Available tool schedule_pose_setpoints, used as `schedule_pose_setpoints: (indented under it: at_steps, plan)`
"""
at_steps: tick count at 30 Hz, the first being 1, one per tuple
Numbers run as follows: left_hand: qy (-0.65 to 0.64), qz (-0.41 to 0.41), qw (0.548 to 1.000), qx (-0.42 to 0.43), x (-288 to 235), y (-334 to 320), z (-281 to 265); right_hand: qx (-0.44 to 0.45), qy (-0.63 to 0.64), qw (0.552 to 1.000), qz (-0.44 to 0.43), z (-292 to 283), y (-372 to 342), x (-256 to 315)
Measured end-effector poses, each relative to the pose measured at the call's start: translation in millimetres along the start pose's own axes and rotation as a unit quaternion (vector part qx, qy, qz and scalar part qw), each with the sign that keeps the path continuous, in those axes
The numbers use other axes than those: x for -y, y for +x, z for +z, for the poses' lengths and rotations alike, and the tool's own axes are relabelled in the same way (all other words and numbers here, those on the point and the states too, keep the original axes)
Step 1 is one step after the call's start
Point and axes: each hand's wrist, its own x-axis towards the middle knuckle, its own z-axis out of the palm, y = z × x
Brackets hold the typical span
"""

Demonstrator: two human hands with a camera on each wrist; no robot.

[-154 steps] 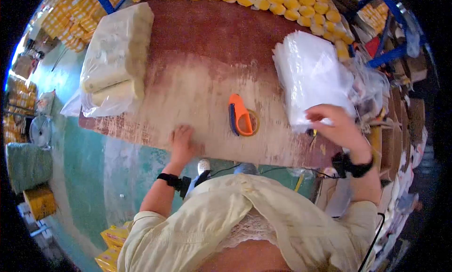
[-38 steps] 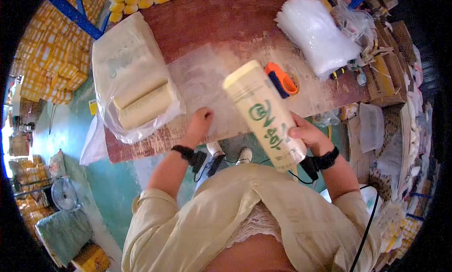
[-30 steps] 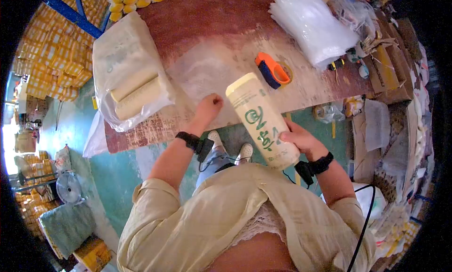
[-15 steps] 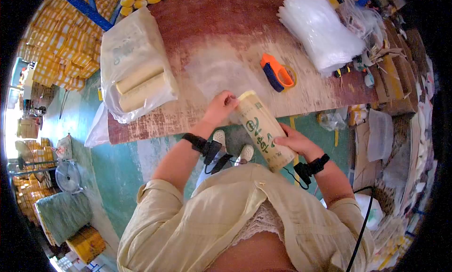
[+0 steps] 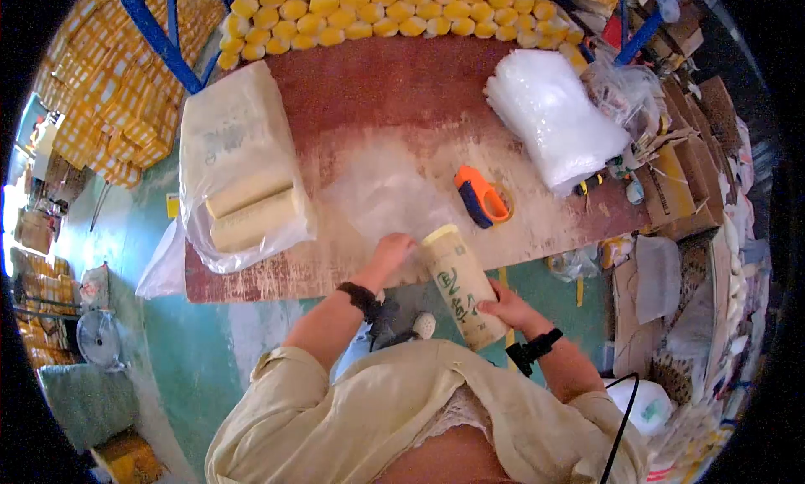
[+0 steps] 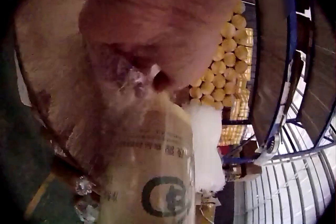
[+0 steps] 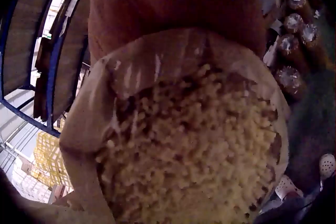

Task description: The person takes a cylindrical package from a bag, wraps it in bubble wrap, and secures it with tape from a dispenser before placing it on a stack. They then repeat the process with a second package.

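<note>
My right hand (image 5: 516, 310) grips the lower part of a paper-wrapped noodle bundle (image 5: 461, 287) with green writing, held tilted off the table's front edge. Its near end, packed with thin pale noodle ends (image 7: 194, 150), fills the right wrist view. At the bundle's upper end is my left hand (image 5: 392, 256), fingers curled, with shiny clear plastic (image 6: 134, 81) pinched between them. A thin clear plastic bag (image 5: 381, 186) lies flat on the table just beyond that hand. Right of the bag sits an orange and blue tape dispenser (image 5: 482, 197).
Left on the table (image 5: 360, 90) stands a large plastic sack (image 5: 239, 140) with paper-wrapped bundles inside. A pile of white plastic bags (image 5: 553, 115) lies at right, before cardboard boxes (image 5: 671, 182). Yellow-ended rolls (image 5: 377, 10) line the back, between blue rack posts (image 5: 159, 40).
Earlier both hands were unladen and the right lay by the white bags. The right has since brought the bundle over, lowering its end to meet the left hand. The clear bag now lies mid-table.
</note>
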Motion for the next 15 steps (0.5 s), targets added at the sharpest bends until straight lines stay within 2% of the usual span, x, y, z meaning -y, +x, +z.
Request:
schedule_pose_setpoints:
  at_steps: [2, 3, 6, 7, 9, 10, 12, 14, 15]
  plan:
    - [-0.109, -0.014, 0.990, -0.085, -1.1, 2.2, 5.1, -0.021, -0.012, 0.999, 0.030, 5.7, -7.2, 14.1]
    - [-0.167, -0.036, 0.975, -0.140, -2.0, -2.5, 11.1, -0.015, 0.034, 0.999, 0.003, 6.8, -7.8, 9.7]
    - [-0.311, 0.074, 0.921, -0.224, -39.6, -20.2, -1.9, 0.012, 0.045, 0.999, -0.003, 6.8, -8.7, 18.0]
    - [-0.307, 0.073, 0.931, -0.184, -46.6, -19.8, -6.4, -0.014, 0.013, 1.000, -0.002, 13.8, -18.0, 39.9]
    - [-0.300, 0.080, 0.944, -0.108, -56.1, -13.6, -16.8, -0.019, -0.044, 0.999, -0.020, 8.6, -1.4, 11.1]
    - [-0.262, 0.105, 0.956, -0.080, -54.7, -12.5, -17.0, -0.022, -0.074, 0.997, -0.030, 8.5, 2.7, 8.4]
    - [-0.184, 0.155, 0.970, -0.027, -48.9, -9.3, -17.3, -0.016, -0.039, 0.999, -0.025, 10.1, 1.2, 17.3]
    - [0.021, 0.301, 0.949, -0.090, -36.5, -7.8, -18.1, -0.009, 0.013, 1.000, -0.023, 14.9, 2.2, 20.5]
    - [0.125, 0.366, 0.914, -0.120, -35.9, -10.4, -20.9, -0.007, 0.048, 0.998, -0.026, 16.6, 6.1, 16.8]
